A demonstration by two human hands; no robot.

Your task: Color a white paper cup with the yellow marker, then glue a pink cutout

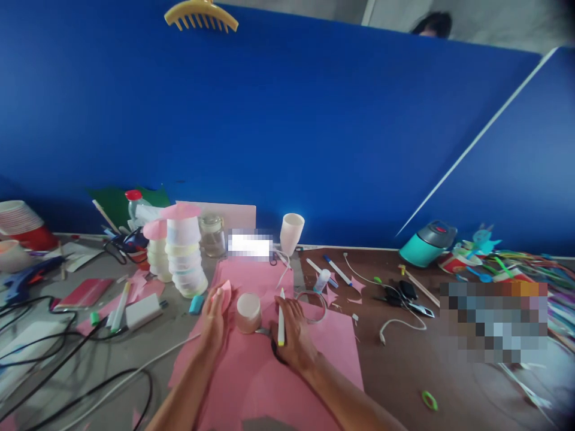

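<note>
My left hand (214,320) is closed on a small curved piece of pink paper (227,294), above the left side of a pink paper sheet (251,383). A pale round cup (248,312) stands on that sheet between my two hands. My right hand (296,332) rests at the cup's right, its fingers curled. Along its thumb side is a white marker (281,317) with a yellow end, which it appears to grip. Black-handled scissors (277,352) lie partly hidden beside the same hand, with the blade toward the cup.
Left stand stacked paper cups (184,254) topped with pink paper, a glass jar (212,234) and a blue glue gun (27,278). A white cup (291,232) stands by the blue partition (287,120). Right are paper scraps (357,285), cables and a teal container (420,246). Beyond the partition shows a person's head (433,25).
</note>
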